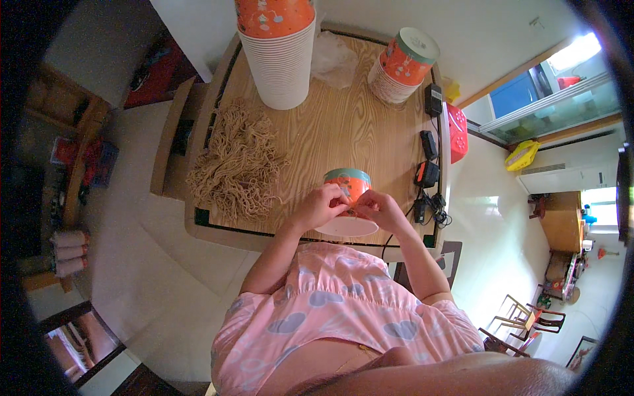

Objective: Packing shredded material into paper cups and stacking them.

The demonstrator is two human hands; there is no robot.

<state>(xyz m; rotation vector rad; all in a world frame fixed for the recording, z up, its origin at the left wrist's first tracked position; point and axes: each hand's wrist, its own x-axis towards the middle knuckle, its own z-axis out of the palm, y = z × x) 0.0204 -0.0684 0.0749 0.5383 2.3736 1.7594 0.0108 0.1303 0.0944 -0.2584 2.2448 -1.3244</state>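
Holding our hands close together, we bend over one cup (358, 187) at the near edge of the desk (330, 125), midway along it. It is orange, printed with small figures, with a green band round its narrow far end. Its wide near end shows as a pale oval, turned toward us; we cannot tell whether that is the open mouth or a cover.

Our left hand (325, 204) and right hand (382, 208) meet at its side, fingers bent, thumbs near the forefingers. The tips are almost closed, but we cannot tell what, if anything, they pinch.

To the left lies a loose heap of tan yarn (238, 162). Beyond it stands a tall stack (281, 69) of white-sided cups, orange at the top. A shorter stack (407, 63), green end up, stands at the far right. Between them lies crumpled film (333, 59). Adapters (432, 100) and a tangled cable (436, 212) line the right edge.
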